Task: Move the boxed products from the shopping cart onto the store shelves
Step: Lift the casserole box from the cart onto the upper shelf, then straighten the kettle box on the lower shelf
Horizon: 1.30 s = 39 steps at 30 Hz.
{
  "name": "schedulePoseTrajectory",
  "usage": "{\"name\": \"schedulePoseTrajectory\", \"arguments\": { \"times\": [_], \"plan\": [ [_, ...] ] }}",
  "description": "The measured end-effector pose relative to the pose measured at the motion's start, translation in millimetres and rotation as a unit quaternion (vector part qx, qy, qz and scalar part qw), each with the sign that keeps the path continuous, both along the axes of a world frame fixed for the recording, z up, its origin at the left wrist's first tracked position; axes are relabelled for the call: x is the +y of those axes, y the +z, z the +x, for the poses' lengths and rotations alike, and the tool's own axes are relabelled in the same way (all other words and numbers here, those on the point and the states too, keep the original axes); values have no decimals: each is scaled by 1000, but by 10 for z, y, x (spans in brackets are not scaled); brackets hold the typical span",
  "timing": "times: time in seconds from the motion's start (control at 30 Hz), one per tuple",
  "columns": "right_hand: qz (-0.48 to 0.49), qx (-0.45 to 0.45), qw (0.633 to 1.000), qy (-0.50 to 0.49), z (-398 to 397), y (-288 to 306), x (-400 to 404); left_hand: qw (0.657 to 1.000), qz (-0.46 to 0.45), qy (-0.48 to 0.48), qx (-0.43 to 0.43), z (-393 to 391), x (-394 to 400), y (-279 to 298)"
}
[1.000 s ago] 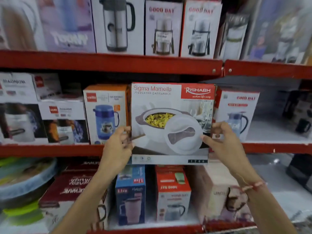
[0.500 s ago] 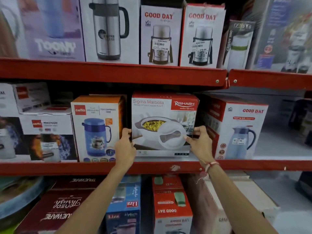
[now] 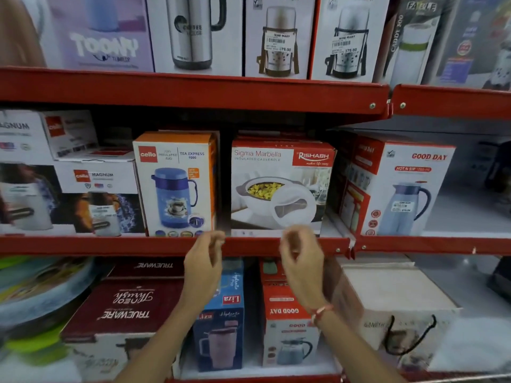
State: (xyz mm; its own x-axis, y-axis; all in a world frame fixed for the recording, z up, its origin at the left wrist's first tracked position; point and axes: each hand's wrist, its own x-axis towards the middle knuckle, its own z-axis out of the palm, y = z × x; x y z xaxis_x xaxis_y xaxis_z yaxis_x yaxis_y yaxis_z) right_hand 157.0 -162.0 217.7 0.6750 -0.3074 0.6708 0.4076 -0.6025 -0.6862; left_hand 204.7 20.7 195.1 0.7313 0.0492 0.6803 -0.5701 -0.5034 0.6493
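The white and red Sigma Marbella casserole box stands upright on the red middle shelf, between the orange Cello jug box and the Good Day jug box. My left hand hangs just below the shelf edge, left of the casserole box, with its fingers loosely curled and nothing in them. Under the box's lower right corner my right hand is blurred, fingers apart and holding nothing. Neither hand touches the box. The shopping cart is out of view.
The top shelf holds flask and tumbler boxes. Cello Magnum boxes fill the middle shelf's left end; bare shelf shows right of the Good Day box. Below stand a Trueware box, a Liza box and another Good Day box.
The casserole box went from held in front of the shelf to resting on it, pushed back. Both hands let go and dropped below the shelf edge.
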Motion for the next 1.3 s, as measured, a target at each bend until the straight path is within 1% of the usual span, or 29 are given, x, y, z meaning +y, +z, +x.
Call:
{"name": "schedulePoseTrajectory", "arguments": {
  "times": [0.03,0.1,0.17,0.23,0.27,0.33,0.43,0.63,0.73,0.77,0.8,0.87,0.9,0.93,0.97,1.0,1.07,1.17,1.23,1.3],
  "plan": [
    [-6,43,999,31,-45,-183,100,1000,-8,0,17,-107,71,-169],
    [21,159,983,90,-110,-534,285,996,-17,43,75,-279,180,-541],
    [60,295,940,163,-143,-817,434,982,-13,81,172,-420,243,-846],
    [35,379,900,214,-155,-978,550,957,-34,37,285,-506,277,-1000],
    [20,395,890,228,-170,-1004,601,943,-51,3,329,-520,297,-1022],
    [20,384,892,236,-201,-1018,672,919,-87,-46,381,-559,332,-999],
    [35,376,900,218,-271,-1034,717,909,-132,-83,387,-675,410,-904],
    [11,400,893,207,-388,-1063,709,903,-129,-101,396,-762,512,-899],
    [4,415,885,210,-388,-1036,698,906,-99,-88,401,-775,523,-910],
    [5,419,884,209,-402,-999,692,913,-81,-76,392,-782,514,-919],
    [11,420,884,203,-411,-965,671,927,-60,-54,366,-779,497,-937],
    [38,405,898,169,-417,-913,584,960,-18,18,280,-807,431,-916],
    [55,387,910,136,-404,-918,507,972,-15,46,229,-841,369,-861],
    [68,364,924,99,-386,-948,411,982,-16,53,183,-851,294,-827],
    [80,348,932,60,-376,-985,307,987,-18,38,153,-866,193,-788],
    [92,335,937,27,-375,-1021,193,990,-20,9,140,-885,78,-754],
    [107,332,937,-24,-378,-1097,-22,985,-18,-58,161,-907,-190,-700],
    [90,380,918,-69,-387,-1244,-320,956,-22,-133,259,-908,-574,-688],
    [113,412,903,-49,-394,-1300,-452,932,-19,-157,326,-878,-753,-787],
    [148,432,890,4,-428,-1284,-504,908,-27,-161,387,-815,-859,-942]
  ]
}}
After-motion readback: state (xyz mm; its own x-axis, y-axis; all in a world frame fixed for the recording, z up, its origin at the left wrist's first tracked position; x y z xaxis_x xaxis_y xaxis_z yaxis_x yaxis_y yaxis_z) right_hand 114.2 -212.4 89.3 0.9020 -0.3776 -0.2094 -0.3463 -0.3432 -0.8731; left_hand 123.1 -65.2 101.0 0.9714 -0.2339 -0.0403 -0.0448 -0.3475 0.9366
